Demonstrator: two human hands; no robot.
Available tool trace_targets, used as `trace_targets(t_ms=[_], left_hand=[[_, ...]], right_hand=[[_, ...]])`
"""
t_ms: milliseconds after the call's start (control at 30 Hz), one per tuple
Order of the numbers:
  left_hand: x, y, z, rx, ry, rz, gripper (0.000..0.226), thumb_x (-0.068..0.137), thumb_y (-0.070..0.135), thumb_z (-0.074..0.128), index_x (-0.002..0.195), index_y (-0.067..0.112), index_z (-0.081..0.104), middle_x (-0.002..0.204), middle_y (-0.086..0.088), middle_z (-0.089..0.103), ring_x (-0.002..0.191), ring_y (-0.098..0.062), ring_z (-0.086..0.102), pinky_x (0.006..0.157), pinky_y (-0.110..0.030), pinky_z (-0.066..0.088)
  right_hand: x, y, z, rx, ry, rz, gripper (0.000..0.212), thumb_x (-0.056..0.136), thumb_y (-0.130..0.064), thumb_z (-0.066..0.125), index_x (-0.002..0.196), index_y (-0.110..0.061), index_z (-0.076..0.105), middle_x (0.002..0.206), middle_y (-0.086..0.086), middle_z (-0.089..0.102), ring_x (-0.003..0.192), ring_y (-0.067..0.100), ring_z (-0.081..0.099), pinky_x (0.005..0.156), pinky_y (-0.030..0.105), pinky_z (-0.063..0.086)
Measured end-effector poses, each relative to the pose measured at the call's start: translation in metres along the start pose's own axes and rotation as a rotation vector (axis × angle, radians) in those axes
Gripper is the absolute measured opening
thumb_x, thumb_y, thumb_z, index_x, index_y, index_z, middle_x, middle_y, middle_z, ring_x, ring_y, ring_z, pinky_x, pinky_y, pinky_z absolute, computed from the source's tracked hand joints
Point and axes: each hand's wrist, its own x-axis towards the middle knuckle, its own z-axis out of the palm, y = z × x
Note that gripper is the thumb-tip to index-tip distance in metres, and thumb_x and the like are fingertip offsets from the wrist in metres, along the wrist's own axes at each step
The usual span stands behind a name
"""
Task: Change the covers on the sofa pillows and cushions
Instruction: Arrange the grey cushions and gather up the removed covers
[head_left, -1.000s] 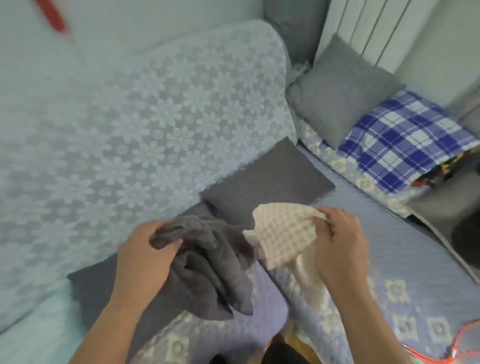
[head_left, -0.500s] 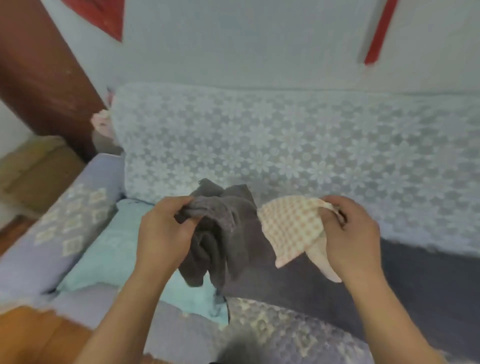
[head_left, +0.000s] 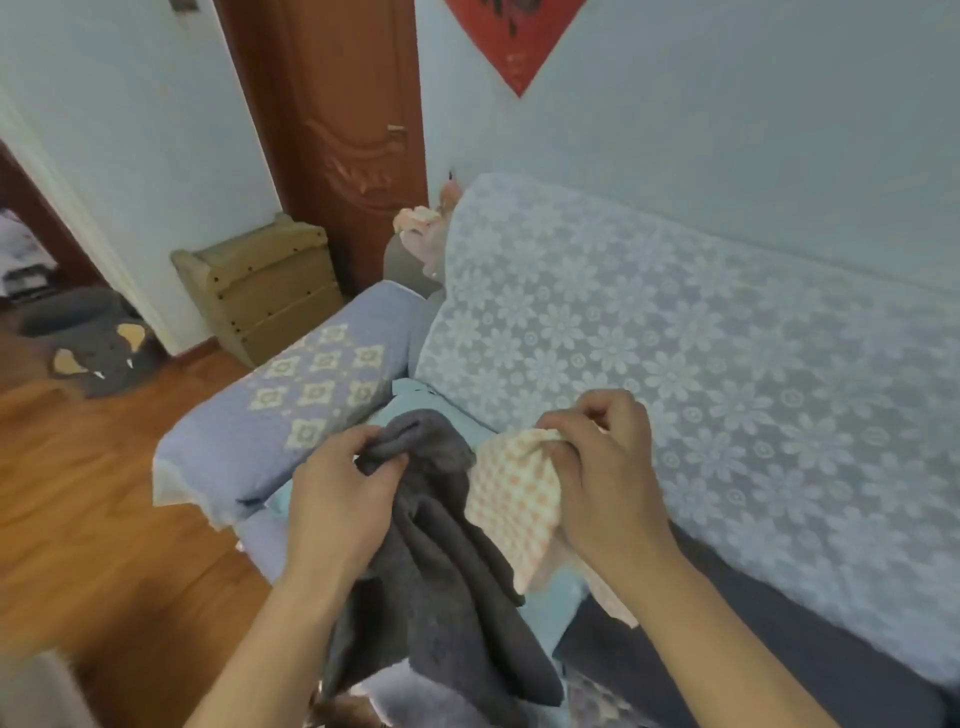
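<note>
Two cloths in two hands. Behind: sofa back under lace throw (head_left: 701, 374), quilted armrest (head_left: 291, 415) leftward. Grey cover (head_left: 441, 571) bunched in left hand (head_left: 337, 499), hanging long-axis down; checked cover (head_left: 514, 499) pinched by right hand (head_left: 608, 467), touching the grey. Nothing between them.

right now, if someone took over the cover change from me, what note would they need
Left hand grips the grey cover, which hangs bunched over the seat.
Right hand pinches the orange-checked cover at its top edge.
Both covers are off any pillow, held above the light blue cushion by the sofa armrest.
Done: covers in hand.
Left: which cover is the new one cannot be told; fit it on.
</note>
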Motion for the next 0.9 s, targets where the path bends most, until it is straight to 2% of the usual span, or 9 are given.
trace_targets(t_ms=[67, 167, 233, 333, 433, 533, 633, 800, 900], left_hand=[[0.041, -0.034, -0.036, 0.19, 0.029, 0.066, 0.018, 0.091, 0.03, 0.07, 0.108, 0.035, 0.072, 0.096, 0.015, 0.071, 0.1, -0.014, 0.06, 0.088, -0.044, 0.052], [0.122, -0.09, -0.104, 0.266, -0.019, 0.124, 0.011, 0.091, 0.028, 0.071, 0.099, 0.035, 0.068, 0.091, 0.016, 0.063, 0.098, -0.014, 0.051, 0.087, -0.045, 0.048], [0.18, -0.126, -0.16, 0.191, -0.135, 0.084, 0.01, 0.094, 0.029, 0.068, 0.094, 0.037, 0.062, 0.091, 0.017, 0.062, 0.09, -0.003, 0.056, 0.081, -0.036, 0.051], [0.244, -0.167, -0.244, 0.161, -0.093, 0.052, 0.012, 0.099, 0.031, 0.063, 0.088, 0.031, 0.057, 0.081, 0.011, 0.062, 0.078, -0.003, 0.058, 0.063, -0.02, 0.042], [0.293, -0.187, -0.322, 0.062, 0.022, 0.013, 0.013, 0.103, 0.034, 0.055, 0.091, 0.028, 0.053, 0.081, 0.007, 0.061, 0.073, -0.009, 0.059, 0.057, -0.028, 0.044], [0.346, -0.213, -0.386, 0.044, 0.124, -0.038, 0.012, 0.103, 0.039, 0.051, 0.094, 0.031, 0.053, 0.08, 0.004, 0.061, 0.07, -0.014, 0.058, 0.057, -0.035, 0.042], [0.404, -0.242, -0.447, 0.11, 0.213, -0.085, 0.019, 0.102, 0.041, 0.053, 0.091, 0.027, 0.053, 0.076, 0.002, 0.059, 0.069, -0.012, 0.055, 0.054, -0.028, 0.039], [0.501, -0.305, -0.534, 0.212, 0.274, -0.22, 0.022, 0.096, 0.044, 0.064, 0.092, 0.024, 0.058, 0.083, 0.005, 0.065, 0.076, -0.012, 0.063, 0.067, -0.036, 0.051], [0.565, -0.333, -0.576, 0.241, 0.3, -0.247, 0.019, 0.093, 0.043, 0.071, 0.096, 0.028, 0.059, 0.087, 0.013, 0.065, 0.08, -0.001, 0.061, 0.063, -0.021, 0.048]], right_hand=[[0.026, -0.034, 0.053, 0.008, -0.091, 0.008, 0.023, 0.099, -0.006, 0.049, 0.116, -0.016, 0.061, 0.129, -0.004, 0.046, 0.119, 0.007, 0.04, 0.096, 0.003, 0.027], [0.076, -0.09, 0.142, -0.062, -0.264, 0.068, 0.014, 0.105, -0.023, 0.041, 0.116, -0.026, 0.047, 0.091, -0.013, 0.056, 0.08, 0.002, 0.051, 0.067, 0.017, 0.038], [0.115, -0.137, 0.202, -0.09, -0.291, 0.105, 0.011, 0.105, -0.029, 0.035, 0.112, -0.032, 0.043, 0.08, -0.016, 0.052, 0.073, 0.002, 0.05, 0.064, 0.028, 0.038], [0.168, -0.212, 0.28, -0.028, -0.315, 0.088, 0.016, 0.104, -0.024, 0.04, 0.116, -0.029, 0.051, 0.086, -0.017, 0.052, 0.079, 0.009, 0.052, 0.068, 0.032, 0.033], [0.218, -0.291, 0.35, -0.005, -0.313, 0.023, 0.019, 0.103, -0.024, 0.043, 0.119, -0.024, 0.054, 0.091, -0.009, 0.053, 0.082, 0.016, 0.048, 0.069, 0.033, 0.031], [0.261, -0.356, 0.416, 0.045, -0.34, -0.044, 0.017, 0.105, -0.026, 0.041, 0.118, -0.025, 0.051, 0.093, -0.01, 0.049, 0.085, 0.015, 0.044, 0.07, 0.032, 0.029], [0.293, -0.402, 0.476, 0.089, -0.379, -0.085, 0.01, 0.105, -0.029, 0.038, 0.111, -0.029, 0.046, 0.087, -0.009, 0.049, 0.078, 0.016, 0.046, 0.061, 0.033, 0.031], [0.351, -0.448, 0.568, 0.15, -0.444, -0.014, 0.007, 0.105, -0.029, 0.038, 0.108, -0.031, 0.044, 0.094, -0.006, 0.057, 0.083, 0.015, 0.053, 0.061, 0.029, 0.041], [0.398, -0.472, 0.631, 0.165, -0.456, 0.039, 0.008, 0.106, -0.029, 0.037, 0.107, -0.03, 0.045, 0.097, -0.003, 0.059, 0.086, 0.017, 0.055, 0.06, 0.027, 0.041]])
